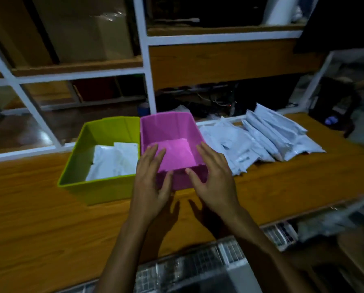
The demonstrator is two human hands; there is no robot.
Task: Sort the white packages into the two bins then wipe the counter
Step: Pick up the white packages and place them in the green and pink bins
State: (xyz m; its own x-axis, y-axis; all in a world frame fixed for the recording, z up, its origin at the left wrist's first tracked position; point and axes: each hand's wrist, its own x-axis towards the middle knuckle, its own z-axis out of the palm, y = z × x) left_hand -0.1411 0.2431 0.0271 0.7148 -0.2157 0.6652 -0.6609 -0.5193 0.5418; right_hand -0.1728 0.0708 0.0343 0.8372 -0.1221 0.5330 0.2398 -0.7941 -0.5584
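Note:
An empty pink bin (170, 129) stands in the middle of the wooden counter (39, 218). Touching its left side is a green bin (96, 187) with white packages (113, 160) inside. A pile of white packages (261, 136) lies on the counter to the right of the pink bin. My left hand (150, 182) and my right hand (214, 179) hover at the pink bin's near wall, one at each front corner. Fingers are spread on both and neither holds anything. I cannot tell whether they touch the bin.
White-framed wooden shelving (144, 60) rises behind the counter, with cables and dark clutter (219, 100) just behind the bins. A dark device (335, 104) sits at the far right. Wire mesh (187, 269) lies below the counter's near edge.

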